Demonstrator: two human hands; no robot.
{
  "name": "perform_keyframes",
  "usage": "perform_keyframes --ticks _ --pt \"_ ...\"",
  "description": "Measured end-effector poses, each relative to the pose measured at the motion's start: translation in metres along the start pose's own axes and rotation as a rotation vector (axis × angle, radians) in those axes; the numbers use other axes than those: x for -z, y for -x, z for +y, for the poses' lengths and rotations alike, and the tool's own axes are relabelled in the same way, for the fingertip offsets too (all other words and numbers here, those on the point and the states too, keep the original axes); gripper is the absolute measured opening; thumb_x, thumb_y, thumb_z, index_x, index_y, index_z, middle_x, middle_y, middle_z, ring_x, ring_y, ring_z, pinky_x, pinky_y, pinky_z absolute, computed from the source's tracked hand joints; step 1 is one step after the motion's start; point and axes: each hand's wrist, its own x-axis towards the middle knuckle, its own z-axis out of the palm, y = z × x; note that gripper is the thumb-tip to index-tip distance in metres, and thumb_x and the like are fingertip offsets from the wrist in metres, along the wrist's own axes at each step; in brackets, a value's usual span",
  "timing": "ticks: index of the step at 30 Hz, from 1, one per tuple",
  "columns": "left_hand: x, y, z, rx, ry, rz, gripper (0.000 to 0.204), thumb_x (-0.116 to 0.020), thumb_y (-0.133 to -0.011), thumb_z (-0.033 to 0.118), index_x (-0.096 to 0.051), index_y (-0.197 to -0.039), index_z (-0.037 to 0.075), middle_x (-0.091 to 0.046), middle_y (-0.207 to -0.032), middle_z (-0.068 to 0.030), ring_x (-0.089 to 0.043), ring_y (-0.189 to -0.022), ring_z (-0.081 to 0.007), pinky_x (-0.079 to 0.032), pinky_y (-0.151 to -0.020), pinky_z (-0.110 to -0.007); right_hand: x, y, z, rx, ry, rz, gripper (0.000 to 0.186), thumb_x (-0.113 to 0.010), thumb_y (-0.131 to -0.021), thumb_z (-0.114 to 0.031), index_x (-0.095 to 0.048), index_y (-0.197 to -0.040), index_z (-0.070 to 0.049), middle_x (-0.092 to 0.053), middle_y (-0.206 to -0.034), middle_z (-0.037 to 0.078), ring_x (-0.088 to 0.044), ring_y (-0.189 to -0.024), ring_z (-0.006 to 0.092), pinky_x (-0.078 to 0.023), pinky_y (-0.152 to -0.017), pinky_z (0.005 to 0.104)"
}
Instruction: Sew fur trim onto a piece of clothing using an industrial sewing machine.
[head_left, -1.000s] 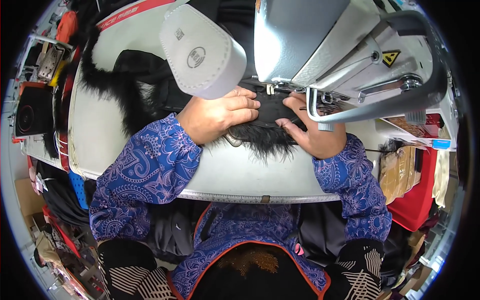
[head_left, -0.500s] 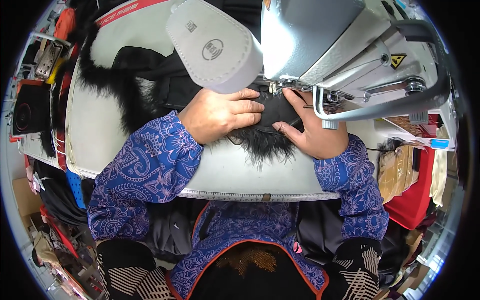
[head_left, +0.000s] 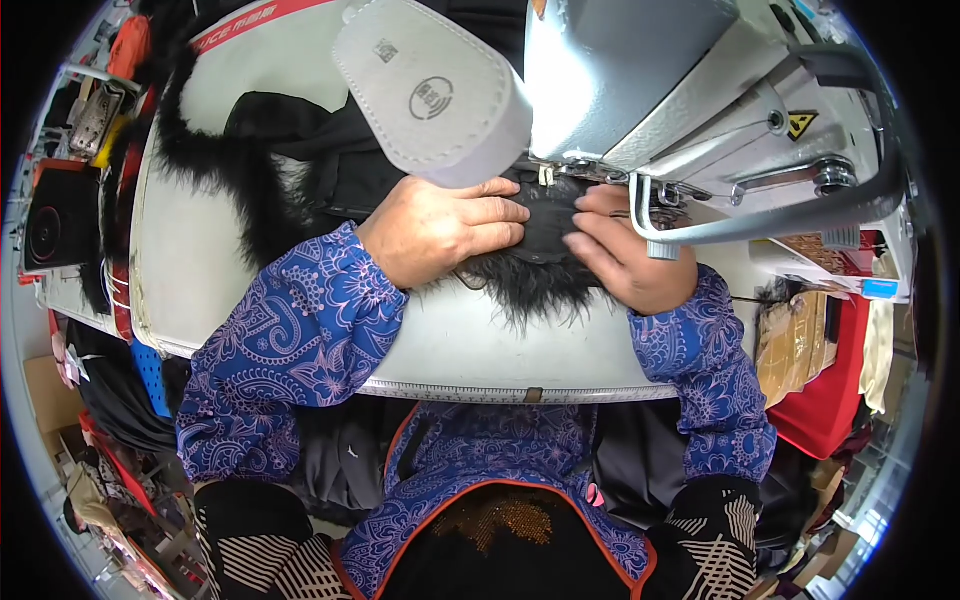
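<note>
Nearest the sewing machine's (head_left: 700,110) operator, the front edge of the white counter (head_left: 470,350) curves across the view, with both blue-patterned sleeves crossing it toward the machine. On the counter just in front of the machine head lies the black fur piece (head_left: 530,270), its long pile spreading toward the person and its far edge tucked under the machine's needle area. The left hand (head_left: 440,230) lies flat on the fur to the left of the needle, palm down, fingers straight and close together, pressing rather than gripping, so its grip is closed around nothing. The right hand (head_left: 625,260) sits on the fur just right of the left hand, below the machine's metal guard (head_left: 760,225); its fingertips bend onto the fabric near the needle, and whether they pinch an edge cannot be told. The two hands nearly meet over the fur. Left of the machine and farther back, more black fur and dark fabric (head_left: 260,150) trail across the counter. A pale grey padded cover (head_left: 430,90) juts out above the left hand, beside the machine head.
</note>
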Motion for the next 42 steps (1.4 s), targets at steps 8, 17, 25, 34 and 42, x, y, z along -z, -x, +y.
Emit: perform_keyframes --ticks 8,17,25,34,42 --pt "-0.003 0.001 -0.003 -0.003 0.029 0.002 0.020 -0.064 -0.071 0.012 -0.070 -0.089 0.007 -0.071 -0.100 -0.0051 -0.066 -0.103 -0.0232 -0.054 -0.088 -0.037 0.000 0.009 0.000 -0.080 -0.056 0.072 0.020 -0.076 -0.071 -0.002 -0.070 -0.090 -0.001 -0.070 -0.097 0.011 -0.068 -0.094 0.0261 -0.054 -0.082 0.0343" --pt "0.000 0.004 0.000 0.103 0.108 0.002 0.024 -0.067 -0.067 0.005 -0.069 -0.092 0.004 -0.067 -0.093 -0.0058 -0.067 -0.101 -0.0258 -0.056 -0.088 -0.038 -0.019 0.002 -0.015 0.016 -0.182 -0.107 0.034 -0.061 -0.073 0.010 -0.067 -0.106 0.003 -0.065 -0.111 0.016 -0.062 -0.112 0.0318 -0.051 -0.097 0.0399" --pt "0.024 0.015 -0.001 0.066 0.120 -0.184 0.040 -0.071 -0.063 0.004 -0.068 -0.103 0.002 -0.067 -0.110 -0.0106 -0.060 -0.116 -0.0283 -0.048 -0.100 -0.045 -0.020 0.006 -0.013 0.008 -0.165 -0.115 0.033 -0.060 -0.075 0.009 -0.067 -0.106 0.002 -0.065 -0.112 0.016 -0.061 -0.113 0.0312 -0.049 -0.099 0.0439" --pt "0.018 0.019 -0.001 0.114 0.080 -0.203 0.051 -0.080 -0.066 0.026 -0.067 -0.111 0.007 -0.063 -0.118 -0.0116 -0.057 -0.120 -0.0324 -0.046 -0.101 -0.048 -0.018 0.007 -0.010 -0.011 -0.087 -0.120 0.034 -0.061 -0.077 0.008 -0.067 -0.108 -0.001 -0.065 -0.112 0.012 -0.060 -0.116 0.0298 -0.046 -0.102 0.0431" --pt "0.015 0.001 -0.014 -0.007 0.039 -0.154 0.050 -0.078 -0.069 0.025 -0.065 -0.113 0.005 -0.063 -0.119 -0.0096 -0.065 -0.098 -0.0260 -0.052 -0.084 -0.038 -0.019 0.006 0.009 -0.104 -0.071 -0.138 0.032 -0.064 -0.079 0.008 -0.068 -0.109 -0.004 -0.066 -0.111 0.011 -0.063 -0.105 0.0275 -0.051 -0.093 0.0357"
